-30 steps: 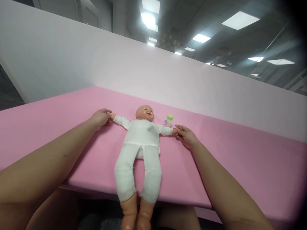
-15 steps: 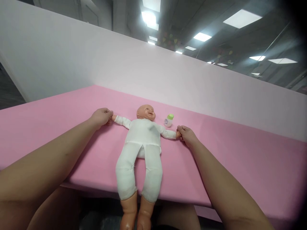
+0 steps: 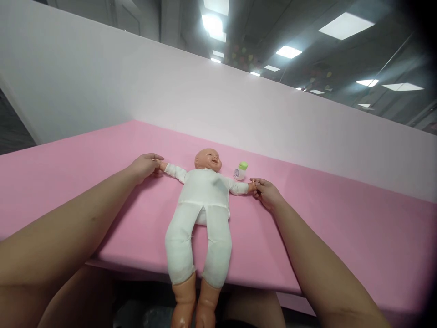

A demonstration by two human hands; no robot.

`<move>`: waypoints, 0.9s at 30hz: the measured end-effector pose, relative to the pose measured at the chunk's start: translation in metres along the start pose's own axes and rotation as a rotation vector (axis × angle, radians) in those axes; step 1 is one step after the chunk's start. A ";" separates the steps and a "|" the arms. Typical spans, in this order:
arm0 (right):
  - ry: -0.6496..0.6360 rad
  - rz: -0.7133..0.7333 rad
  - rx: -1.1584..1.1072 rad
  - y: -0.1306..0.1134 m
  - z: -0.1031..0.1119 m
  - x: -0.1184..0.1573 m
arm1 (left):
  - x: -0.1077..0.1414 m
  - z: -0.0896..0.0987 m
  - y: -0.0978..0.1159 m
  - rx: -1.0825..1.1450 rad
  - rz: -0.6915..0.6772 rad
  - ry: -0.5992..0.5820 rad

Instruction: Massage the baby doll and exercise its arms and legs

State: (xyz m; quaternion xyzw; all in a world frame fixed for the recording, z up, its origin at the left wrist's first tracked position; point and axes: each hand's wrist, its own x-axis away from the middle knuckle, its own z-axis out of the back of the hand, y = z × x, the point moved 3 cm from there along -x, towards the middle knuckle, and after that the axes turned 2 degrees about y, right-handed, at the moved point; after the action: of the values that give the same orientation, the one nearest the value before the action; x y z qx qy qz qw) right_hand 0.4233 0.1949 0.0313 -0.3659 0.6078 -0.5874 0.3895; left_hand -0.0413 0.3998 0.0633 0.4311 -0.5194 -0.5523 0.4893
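A baby doll [image 3: 204,191] with a white cloth body lies on its back on the pink table [image 3: 324,228]. Its head points away from me and its plastic feet hang over the near edge. Both of its arms are stretched out sideways. My left hand [image 3: 146,166] grips the doll's hand on the left side between thumb and fingers. On the other side, my right hand [image 3: 266,192] pinches the doll's other hand. A small clear bottle [image 3: 241,171] with a green cap stands between the doll's head and my right hand.
White partition walls [image 3: 218,105] rise along the back and left of the table. My legs [image 3: 254,310] are under the near edge, below the doll's feet. Ceiling lights [image 3: 346,26] shine beyond the partition.
My fingers have shifted slightly on both doll hands, with the fingertips a little more extended. The doll's arm on the right has moved slightly inward and up. The bottle stays in place.
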 end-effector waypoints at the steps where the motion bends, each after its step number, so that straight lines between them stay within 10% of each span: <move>1: -0.011 0.004 -0.013 0.000 0.000 0.001 | 0.000 0.000 0.000 0.000 -0.003 -0.004; 15: -0.134 -0.031 0.052 -0.011 -0.006 0.011 | 0.004 0.000 0.005 -0.080 -0.058 0.047; 27: 0.034 -0.007 0.044 -0.005 -0.005 0.003 | 0.007 -0.002 0.007 -0.115 -0.098 0.135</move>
State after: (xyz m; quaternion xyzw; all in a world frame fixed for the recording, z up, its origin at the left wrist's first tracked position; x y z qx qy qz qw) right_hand 0.4174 0.1944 0.0361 -0.3493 0.5999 -0.6081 0.3850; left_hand -0.0400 0.3928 0.0707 0.4637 -0.4308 -0.5741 0.5194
